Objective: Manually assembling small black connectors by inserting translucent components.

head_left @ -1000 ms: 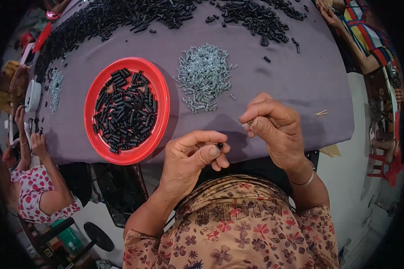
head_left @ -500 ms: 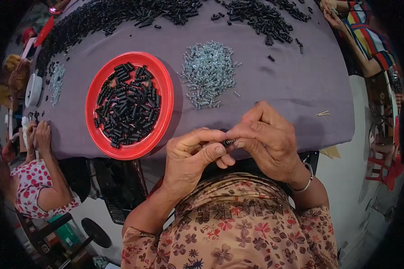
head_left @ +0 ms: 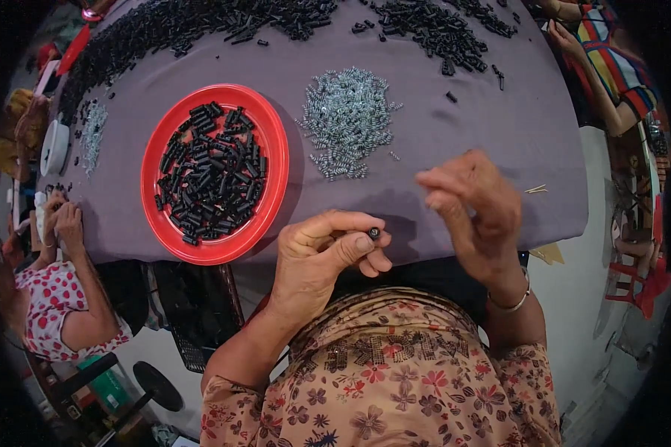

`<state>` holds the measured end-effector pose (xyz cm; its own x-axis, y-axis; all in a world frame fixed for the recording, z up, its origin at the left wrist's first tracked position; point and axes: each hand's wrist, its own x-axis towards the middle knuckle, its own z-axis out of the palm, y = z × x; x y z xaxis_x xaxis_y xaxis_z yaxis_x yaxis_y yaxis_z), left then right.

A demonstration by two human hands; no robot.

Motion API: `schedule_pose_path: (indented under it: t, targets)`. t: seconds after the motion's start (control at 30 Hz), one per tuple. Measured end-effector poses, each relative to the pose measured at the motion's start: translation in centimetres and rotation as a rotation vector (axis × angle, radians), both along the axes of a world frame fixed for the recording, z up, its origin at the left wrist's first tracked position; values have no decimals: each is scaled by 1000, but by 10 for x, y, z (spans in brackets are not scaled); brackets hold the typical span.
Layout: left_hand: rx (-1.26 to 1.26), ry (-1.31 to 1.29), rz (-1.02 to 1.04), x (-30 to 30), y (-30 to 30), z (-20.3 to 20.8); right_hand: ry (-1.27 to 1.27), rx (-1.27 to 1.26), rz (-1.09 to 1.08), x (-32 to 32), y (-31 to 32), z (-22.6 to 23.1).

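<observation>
Near the table's front edge my left hand pinches a small black cylindrical plastic piece between thumb and fingers, its round end facing up. My right hand is raised over the cloth to the right, blurred by motion. Its thumb and forefinger look apart and nothing shows between them; the other fingers are curled. Ahead of both hands lies a heap of small silvery coil springs. To the left, a round red tray holds many similar black pieces.
Black pieces are piled along the far side of the grey tablecloth, with another heap at far right. Thin yellowish sticks lie at right. Other people's hands work at left and upper right.
My right hand has come away from the black piece, moving right and slightly forward. My left hand stays in place with the piece, whose round end now shows.
</observation>
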<state>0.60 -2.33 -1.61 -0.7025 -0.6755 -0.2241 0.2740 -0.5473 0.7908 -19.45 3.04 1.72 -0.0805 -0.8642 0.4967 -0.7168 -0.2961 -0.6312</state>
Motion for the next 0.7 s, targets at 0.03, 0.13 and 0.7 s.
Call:
schedule_pose_path:
  t: [0.03,0.13,0.7]
  targets:
    - [-2,4,-1,1,0,-1,4,-2,-1,-9,-1,-2]
    - [92,59,38,0,-1,-3,158,202,-214,-31,-2,-10]
    - [73,3,37,0,-3,-3,-740,510,107,-14,-1,-22]
